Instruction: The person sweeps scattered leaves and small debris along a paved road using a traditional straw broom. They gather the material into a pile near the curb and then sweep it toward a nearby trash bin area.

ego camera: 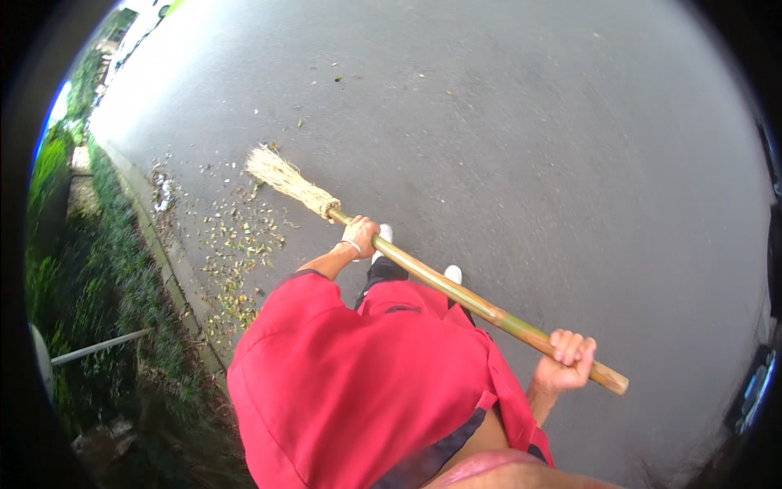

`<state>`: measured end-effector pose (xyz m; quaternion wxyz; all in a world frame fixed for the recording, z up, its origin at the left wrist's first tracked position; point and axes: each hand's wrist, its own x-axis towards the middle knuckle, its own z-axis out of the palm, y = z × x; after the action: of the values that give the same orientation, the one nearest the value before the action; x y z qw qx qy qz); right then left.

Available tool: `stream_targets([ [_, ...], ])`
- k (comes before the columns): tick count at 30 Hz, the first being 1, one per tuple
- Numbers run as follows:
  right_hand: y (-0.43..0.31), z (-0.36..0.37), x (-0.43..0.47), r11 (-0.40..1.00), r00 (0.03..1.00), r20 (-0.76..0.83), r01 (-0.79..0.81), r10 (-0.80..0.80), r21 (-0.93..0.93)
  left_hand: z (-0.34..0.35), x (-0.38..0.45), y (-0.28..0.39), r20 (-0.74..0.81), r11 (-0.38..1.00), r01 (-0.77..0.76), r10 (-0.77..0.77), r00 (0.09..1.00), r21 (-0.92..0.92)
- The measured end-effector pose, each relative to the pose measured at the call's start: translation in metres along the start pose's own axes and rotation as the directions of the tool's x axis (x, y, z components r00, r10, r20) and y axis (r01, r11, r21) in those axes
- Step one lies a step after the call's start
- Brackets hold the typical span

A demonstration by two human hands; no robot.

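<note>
A straw broom (292, 183) with a long bamboo handle (452, 291) lies slantwise across my body, its bristle head at the upper left. My left hand (361, 236), with a pale band at the wrist, grips the handle just below the bristles. Near the handle's butt end, at the lower right, my right hand (567, 360) is closed around it. The bristle tips are beside a spread of fallen leaves (241, 244) on the grey asphalt; whether they touch the ground I cannot tell.
A stone curb (157, 257) runs along the left, with green shrubs (119, 263) beyond it. Whitish litter (163, 191) lies by the curb. My white shoes (453, 273) are on the asphalt (550, 153). A vehicle (752, 390) shows partly at the right rim.
</note>
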<state>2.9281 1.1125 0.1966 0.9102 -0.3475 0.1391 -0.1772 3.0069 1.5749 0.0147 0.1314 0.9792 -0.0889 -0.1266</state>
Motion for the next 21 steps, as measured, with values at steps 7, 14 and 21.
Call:
stream_targets([
  [7, -0.131, 0.009, 0.024, 0.941, 0.942, 0.057, 0.335, -0.332, -0.052, -0.029, 0.139, 0.106, -0.279, 0.892, -0.423, 0.371, 0.886, -0.157],
  [14, -0.208, 0.104, -0.074, 0.571, 0.641, -0.015, 0.673, -0.767, -0.469, -0.085, 0.266, 0.213, -0.279, 0.603, -0.714, 0.661, 0.697, -0.355],
  [21, -0.048, 0.220, 0.004, 0.855, 0.918, -0.282, 0.101, -0.277, -0.509, -0.040, 0.211, -0.006, -0.475, 0.734, -0.492, 0.261, 0.840, -0.468],
])
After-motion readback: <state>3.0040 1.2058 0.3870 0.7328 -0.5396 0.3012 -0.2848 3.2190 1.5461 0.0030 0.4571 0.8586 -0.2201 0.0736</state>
